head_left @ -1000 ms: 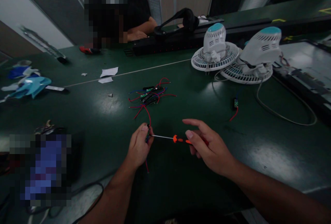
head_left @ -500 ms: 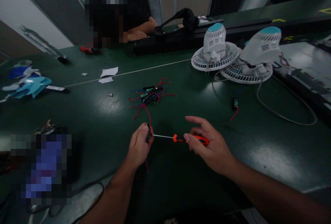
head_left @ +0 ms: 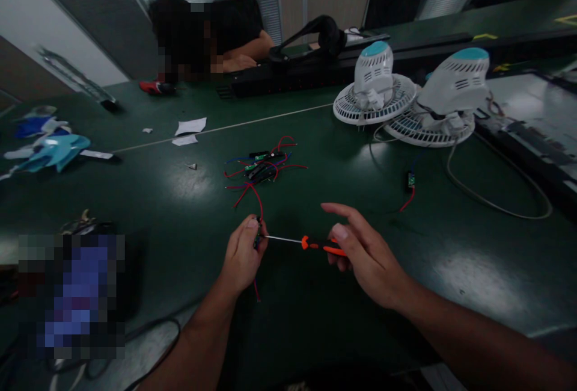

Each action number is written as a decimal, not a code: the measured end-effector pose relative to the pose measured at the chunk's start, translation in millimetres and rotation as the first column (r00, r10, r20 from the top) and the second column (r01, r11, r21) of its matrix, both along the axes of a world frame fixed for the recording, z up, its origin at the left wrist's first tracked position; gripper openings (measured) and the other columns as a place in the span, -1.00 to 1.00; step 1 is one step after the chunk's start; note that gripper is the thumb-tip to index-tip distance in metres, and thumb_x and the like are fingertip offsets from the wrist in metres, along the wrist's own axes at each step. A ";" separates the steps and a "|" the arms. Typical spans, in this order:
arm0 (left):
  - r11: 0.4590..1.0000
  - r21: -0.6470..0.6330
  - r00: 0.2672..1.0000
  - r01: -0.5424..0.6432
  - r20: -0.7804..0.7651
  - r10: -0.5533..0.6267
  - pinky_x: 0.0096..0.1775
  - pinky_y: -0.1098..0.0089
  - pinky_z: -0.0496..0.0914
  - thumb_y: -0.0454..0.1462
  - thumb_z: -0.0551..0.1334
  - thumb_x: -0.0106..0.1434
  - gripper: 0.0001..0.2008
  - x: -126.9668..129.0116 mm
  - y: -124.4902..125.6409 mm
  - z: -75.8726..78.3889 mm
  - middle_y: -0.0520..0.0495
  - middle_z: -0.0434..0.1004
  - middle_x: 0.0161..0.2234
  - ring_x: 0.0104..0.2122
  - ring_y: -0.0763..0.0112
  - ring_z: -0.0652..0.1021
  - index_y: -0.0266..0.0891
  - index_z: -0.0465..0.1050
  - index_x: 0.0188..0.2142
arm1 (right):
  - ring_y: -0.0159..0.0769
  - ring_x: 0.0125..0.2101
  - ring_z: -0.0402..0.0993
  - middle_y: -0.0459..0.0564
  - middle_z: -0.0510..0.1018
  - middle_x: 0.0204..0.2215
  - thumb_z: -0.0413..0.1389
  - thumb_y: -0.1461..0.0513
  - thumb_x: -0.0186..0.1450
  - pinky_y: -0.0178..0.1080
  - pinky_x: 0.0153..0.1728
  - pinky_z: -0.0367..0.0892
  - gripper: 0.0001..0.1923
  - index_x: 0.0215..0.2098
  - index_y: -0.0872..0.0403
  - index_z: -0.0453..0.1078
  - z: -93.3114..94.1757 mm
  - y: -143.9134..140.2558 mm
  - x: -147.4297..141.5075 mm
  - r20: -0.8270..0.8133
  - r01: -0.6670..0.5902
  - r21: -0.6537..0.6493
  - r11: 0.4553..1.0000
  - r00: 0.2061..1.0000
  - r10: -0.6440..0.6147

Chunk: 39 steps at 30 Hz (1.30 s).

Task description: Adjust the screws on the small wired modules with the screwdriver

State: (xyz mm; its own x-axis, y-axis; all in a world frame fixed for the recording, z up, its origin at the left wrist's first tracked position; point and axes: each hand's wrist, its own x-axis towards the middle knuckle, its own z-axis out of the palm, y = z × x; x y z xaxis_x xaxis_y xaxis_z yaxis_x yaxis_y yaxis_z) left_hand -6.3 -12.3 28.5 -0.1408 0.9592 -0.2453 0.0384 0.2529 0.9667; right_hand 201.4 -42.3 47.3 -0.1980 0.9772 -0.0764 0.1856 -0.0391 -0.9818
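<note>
Left hand (head_left: pixel 243 255) pinched shut on small, light, probably fragile circuit board (head_left: pixel 256 237), right hand (head_left: pixel 367 258) gripping slim, stiff screwdriver (head_left: pixel 315 245) by orange handle.

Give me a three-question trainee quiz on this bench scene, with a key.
1. True or false: the right hand holds the orange-handled screwdriver.
2. What does the left hand pinch? A) a paper scrap B) a small part with a red wire C) a fan
3. How many white fans lie face down on the green table?

Key: 1 true; 2 B; 3 two, the second fan beside the first.
</note>
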 end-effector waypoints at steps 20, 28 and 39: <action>1.000 -0.010 0.998 -0.028 0.047 0.028 -0.63 0.55 0.20 -0.03 0.21 0.04 -0.69 0.6 1.0 -0.1 0.06 0.29 -0.61 -0.63 0.54 0.29 -0.23 0.30 -0.56 | -0.46 -0.65 0.32 -0.19 0.41 -0.61 0.00 0.17 0.37 -0.36 -0.64 0.22 -0.57 0.17 0.11 0.10 1.8 0.4 -0.3 0.080 -0.015 0.052 0.999 0.997 0.011; 1.000 -0.020 0.999 -0.023 0.028 0.023 -0.69 0.54 0.09 -0.02 0.19 0.06 -0.68 -0.3 0.9 -0.6 0.08 0.25 -0.65 -0.67 0.56 0.24 -0.23 0.30 -0.52 | -0.45 -0.65 0.27 -0.20 0.38 -0.60 0.03 0.16 0.35 -0.33 -0.64 0.18 -0.54 0.16 0.11 0.10 0.4 1.6 -0.2 0.094 -0.009 0.062 0.998 0.996 0.003; 0.999 -0.017 0.994 -0.030 0.104 0.031 -0.58 0.54 0.26 -0.04 0.20 0.08 -0.70 -1.7 1.2 -7.4 0.05 0.32 -0.54 -0.57 0.53 0.33 -0.23 0.31 -0.54 | -0.44 -0.64 0.25 -0.21 0.35 -0.60 0.05 0.18 0.31 -0.32 -0.61 0.14 -0.53 0.15 0.13 0.11 0.8 2.0 -1.9 0.103 -0.004 0.089 0.996 0.995 -0.005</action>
State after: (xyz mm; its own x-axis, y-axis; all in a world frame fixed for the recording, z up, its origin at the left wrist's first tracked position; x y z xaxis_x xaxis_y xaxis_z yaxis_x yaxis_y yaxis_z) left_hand -8.0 -11.1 21.1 -0.1428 0.9508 -0.2751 -0.0704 0.2675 0.9610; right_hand 199.6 -40.3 48.1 -0.1927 0.9812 -0.0092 0.2855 0.0471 -0.9572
